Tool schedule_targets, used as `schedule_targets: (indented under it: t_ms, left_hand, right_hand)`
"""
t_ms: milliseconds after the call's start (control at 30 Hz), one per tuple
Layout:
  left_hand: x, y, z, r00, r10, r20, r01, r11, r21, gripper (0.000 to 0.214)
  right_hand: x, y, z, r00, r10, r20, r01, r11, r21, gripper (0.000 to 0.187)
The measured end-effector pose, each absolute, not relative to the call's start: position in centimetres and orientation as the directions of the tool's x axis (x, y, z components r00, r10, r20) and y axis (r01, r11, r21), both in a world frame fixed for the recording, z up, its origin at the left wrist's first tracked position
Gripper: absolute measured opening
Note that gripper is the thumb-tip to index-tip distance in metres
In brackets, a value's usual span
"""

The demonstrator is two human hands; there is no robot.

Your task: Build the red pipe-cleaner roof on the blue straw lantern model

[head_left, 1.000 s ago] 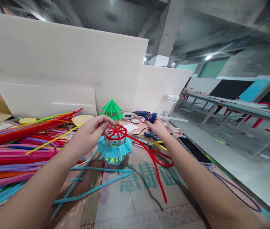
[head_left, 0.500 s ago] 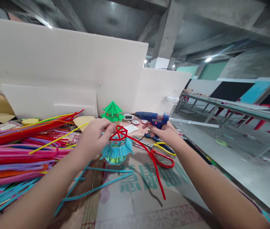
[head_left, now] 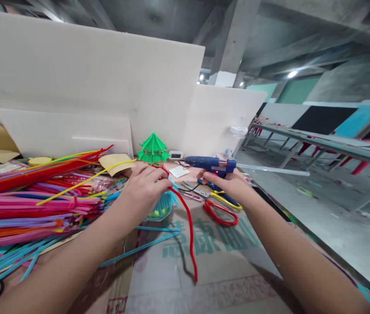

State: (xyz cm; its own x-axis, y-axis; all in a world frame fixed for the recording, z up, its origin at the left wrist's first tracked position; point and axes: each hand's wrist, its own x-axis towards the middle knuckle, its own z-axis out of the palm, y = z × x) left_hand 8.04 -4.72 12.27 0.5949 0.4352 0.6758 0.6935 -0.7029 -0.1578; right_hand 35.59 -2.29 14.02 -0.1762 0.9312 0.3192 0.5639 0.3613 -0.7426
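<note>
My right hand (head_left: 229, 181) is wrapped round the handle of a blue hot glue gun (head_left: 208, 163). Its nozzle points left, and a clear glue stick (head_left: 275, 169) sticks out of its back. My left hand (head_left: 149, 185) is closed at a red pipe cleaner (head_left: 190, 226), whose long end hangs down to the right over the cardboard. Beneath that hand stands a small light-blue pipe-cleaner roof model (head_left: 160, 209), partly hidden by the fingers. Just behind rises a green tiered pagoda roof (head_left: 153, 148).
Bundles of coloured pipe cleaners (head_left: 37, 205) cover the left side. Red-handled scissors (head_left: 220, 213) and yellow-handled pliers (head_left: 227, 199) lie below the glue gun. A lidded clear jar (head_left: 235, 139) stands behind it. White boards (head_left: 90, 78) back the table; printed cardboard (head_left: 211, 266) lies in front.
My left hand has shifted right and over the red frame, covering much of it. The red pipe cleaner's loose end has swung left. The glue gun has moved slightly right.
</note>
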Motion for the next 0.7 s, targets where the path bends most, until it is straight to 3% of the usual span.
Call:
schedule_targets:
  t_ms: [167,433,567,700]
  left_hand:
    - [5.7,-4.3,14.2,0.620,0.508,0.598,0.615,-0.788,0.030,0.018]
    - [4.4,-5.3,15.5,0.567,0.658,0.495,0.677,-0.715,0.176,0.021]
    - [4.5,-5.5,15.7,0.499,0.722,0.480,0.712,-0.657,0.248,0.027]
    - [4.6,-5.3,15.6,0.447,0.731,0.515,0.696,-0.646,0.313,0.028]
  right_hand:
    - [35.6,-3.0,14.4,-0.262,0.905,0.335,0.583,0.425,-0.693,0.037]
    - [34.0,-4.6,14.9,-0.380,0.855,0.354,0.623,0.519,-0.585,0.038]
    - [33.1,-5.4,15.4,-0.434,0.813,0.388,0.524,0.578,-0.626,0.034]
    - [32.8,-5.5,15.0,-0.447,0.823,0.352,0.539,0.561,-0.628,0.037]
